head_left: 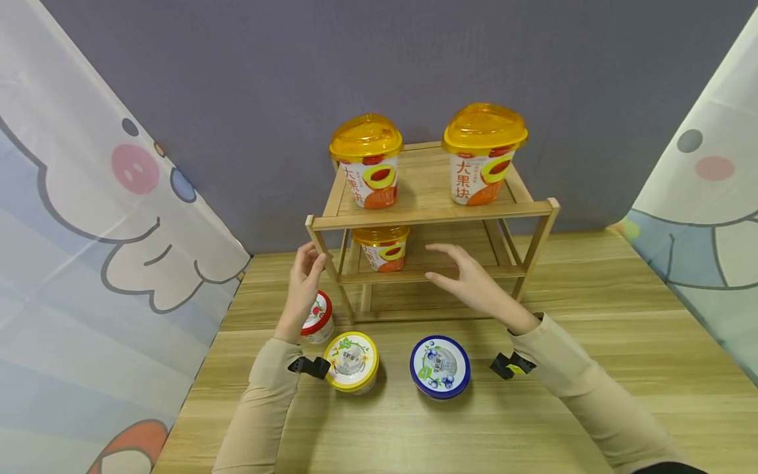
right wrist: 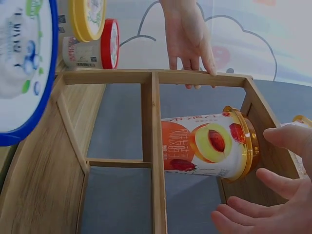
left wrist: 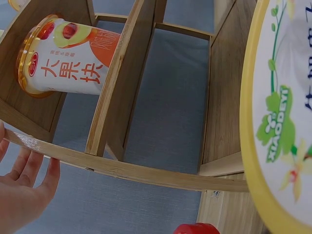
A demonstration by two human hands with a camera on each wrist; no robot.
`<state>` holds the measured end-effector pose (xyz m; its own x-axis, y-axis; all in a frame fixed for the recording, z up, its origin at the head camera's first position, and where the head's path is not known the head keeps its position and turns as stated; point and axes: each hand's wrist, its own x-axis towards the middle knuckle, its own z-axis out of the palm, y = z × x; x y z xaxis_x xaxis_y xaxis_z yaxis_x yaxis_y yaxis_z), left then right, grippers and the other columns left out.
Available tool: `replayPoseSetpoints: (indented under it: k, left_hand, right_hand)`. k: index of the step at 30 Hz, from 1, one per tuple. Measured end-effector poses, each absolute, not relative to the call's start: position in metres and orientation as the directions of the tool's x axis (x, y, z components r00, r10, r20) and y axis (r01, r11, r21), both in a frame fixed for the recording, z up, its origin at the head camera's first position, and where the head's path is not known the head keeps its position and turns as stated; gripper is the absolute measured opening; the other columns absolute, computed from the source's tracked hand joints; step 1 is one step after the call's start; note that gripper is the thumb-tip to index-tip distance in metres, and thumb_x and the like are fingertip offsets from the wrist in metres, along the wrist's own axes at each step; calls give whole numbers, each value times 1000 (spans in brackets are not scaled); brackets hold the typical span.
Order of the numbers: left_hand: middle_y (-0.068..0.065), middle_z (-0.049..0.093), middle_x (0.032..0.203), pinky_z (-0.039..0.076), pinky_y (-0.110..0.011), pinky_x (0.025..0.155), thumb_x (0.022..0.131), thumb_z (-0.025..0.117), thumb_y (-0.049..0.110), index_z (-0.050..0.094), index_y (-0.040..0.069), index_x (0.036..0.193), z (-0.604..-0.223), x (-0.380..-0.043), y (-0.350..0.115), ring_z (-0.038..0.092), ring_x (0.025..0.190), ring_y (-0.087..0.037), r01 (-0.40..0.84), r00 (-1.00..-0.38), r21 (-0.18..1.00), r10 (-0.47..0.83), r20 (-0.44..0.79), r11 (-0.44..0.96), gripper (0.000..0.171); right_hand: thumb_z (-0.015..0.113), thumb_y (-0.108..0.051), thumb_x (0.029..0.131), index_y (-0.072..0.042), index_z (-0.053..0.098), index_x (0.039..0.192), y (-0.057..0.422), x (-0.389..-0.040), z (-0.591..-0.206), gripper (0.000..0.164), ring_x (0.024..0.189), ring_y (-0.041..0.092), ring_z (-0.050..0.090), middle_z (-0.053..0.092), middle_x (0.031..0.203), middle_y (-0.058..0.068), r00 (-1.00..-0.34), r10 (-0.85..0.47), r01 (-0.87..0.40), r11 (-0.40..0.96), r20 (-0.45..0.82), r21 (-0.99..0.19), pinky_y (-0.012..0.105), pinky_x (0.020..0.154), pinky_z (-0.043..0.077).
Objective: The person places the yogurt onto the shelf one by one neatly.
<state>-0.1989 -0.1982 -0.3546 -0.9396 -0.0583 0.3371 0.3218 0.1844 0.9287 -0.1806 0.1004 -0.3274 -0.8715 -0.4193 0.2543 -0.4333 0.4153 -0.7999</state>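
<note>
My left hand (head_left: 304,282) is at the left front post of a three-tier wooden rack (head_left: 432,214). Its thumb and fingers lie on either side of that post, as the left wrist view shows. Inside the middle tier, towards the left, stands a white cup with an amber lid and fruit pictures (head_left: 385,253). My right hand (head_left: 470,283) reaches in front of that tier, to the right of the cup, thumb and fingers spread and holding nothing. In the right wrist view a gap separates its fingers from the cup (right wrist: 204,144).
Two similar amber-lidded cups, left (head_left: 370,168) and right (head_left: 482,158), stand on the top shelf. On the wooden table (head_left: 379,441) sit tubs with a red lid (head_left: 320,313), yellow lid (head_left: 351,361) and blue lid (head_left: 440,367). A grey backdrop (head_left: 414,66) rises behind.
</note>
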Motion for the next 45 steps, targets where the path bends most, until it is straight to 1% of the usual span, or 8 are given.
replayPoseSetpoints:
  k: [6,9,12,19,23,29,37,45]
  left_hand:
    - [-2,45,104,36,-31,90,95,41,12,37,0,121,-354,-199,-199,45,98,-7,303,-946,931,-55,320,204,30]
    - [-9,45,108,35,-33,91,95,40,14,36,0,123,-354,-199,-200,45,100,-9,294,-949,933,-53,311,208,31]
    - [-11,45,110,35,-33,91,95,41,15,36,0,123,-354,-199,-200,45,101,-10,303,-946,930,-48,319,208,32]
    - [-2,46,103,37,-25,87,94,42,11,38,-1,120,-355,-201,-199,46,97,-7,323,-938,926,-63,340,196,29]
    - [-4,46,105,37,-25,87,94,41,10,38,-1,121,-355,-201,-199,46,97,-7,317,-940,929,-66,334,192,30]
    - [-7,46,107,36,-27,89,95,41,12,37,0,122,-355,-201,-199,45,99,-7,293,-948,934,-64,312,205,31]
    - [-3,46,104,37,-25,87,94,42,10,38,-1,121,-356,-202,-200,46,98,-7,319,-940,929,-64,336,190,29]
    - [-2,45,103,36,-25,87,94,41,10,37,-2,121,-357,-201,-200,45,97,-8,313,-942,931,-63,330,189,29]
  right_hand:
    - [57,-22,87,-7,41,129,105,-171,-330,47,118,35,37,39,129,14,-857,-441,-463,436,265,-772,49,96,30]
    - [57,-23,87,-9,42,128,107,-166,-332,46,118,35,37,39,130,13,-849,-458,-476,450,262,-756,51,95,31]
    - [58,-24,86,-10,44,127,109,-162,-335,46,120,33,36,40,130,12,-836,-484,-492,453,258,-743,50,96,30]
    - [62,-23,83,-10,47,124,112,-153,-346,46,119,31,39,44,127,12,-793,-553,-545,460,255,-701,49,94,34]
    - [62,-26,83,-10,48,123,115,-149,-354,45,115,31,43,45,126,11,-769,-597,-567,473,228,-674,47,89,39]
    - [66,-28,80,-9,48,123,117,-144,-366,50,114,32,44,46,124,11,-721,-668,-609,483,186,-629,48,87,40]
    - [68,-32,77,-6,46,125,116,-139,-379,59,117,37,38,42,128,16,-676,-732,-619,501,85,-604,54,90,35]
    - [75,-33,67,-7,44,127,114,-134,-392,72,117,39,36,37,131,21,-643,-765,-620,503,23,-602,54,88,36]
